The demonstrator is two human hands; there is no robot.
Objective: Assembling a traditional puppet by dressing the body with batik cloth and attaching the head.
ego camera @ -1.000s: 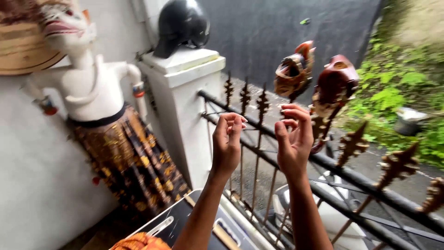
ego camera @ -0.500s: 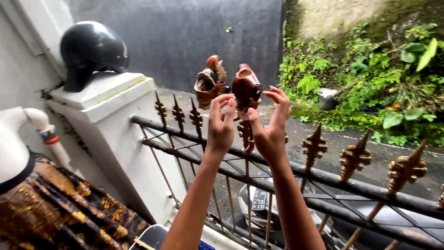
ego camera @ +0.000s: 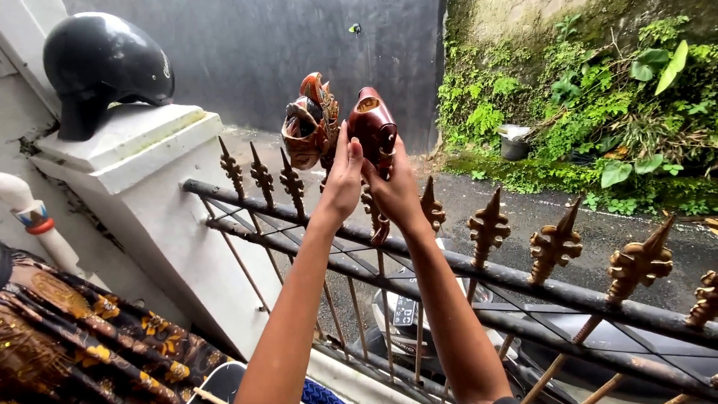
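Both hands, the left hand [ego camera: 345, 173] and right hand [ego camera: 394, 191], cup the dark red carved mask [ego camera: 372, 127] directly above them (upright on a fence spike [ego camera: 376, 213]), fingers closed around its lower end.

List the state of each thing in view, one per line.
Left hand: touching the red-brown carved head.
Right hand: gripping it.
Red-brown carved head: upright on a fence spike.
Painted carved head: perched on the neighbouring spike.
Black helmet: resting on the white pillar.

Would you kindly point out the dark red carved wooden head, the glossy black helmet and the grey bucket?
Dark red carved wooden head [ego camera: 372, 120], head view, on its side.
Glossy black helmet [ego camera: 105, 60], head view, on its dome.
Grey bucket [ego camera: 514, 144], head view, on its wall.
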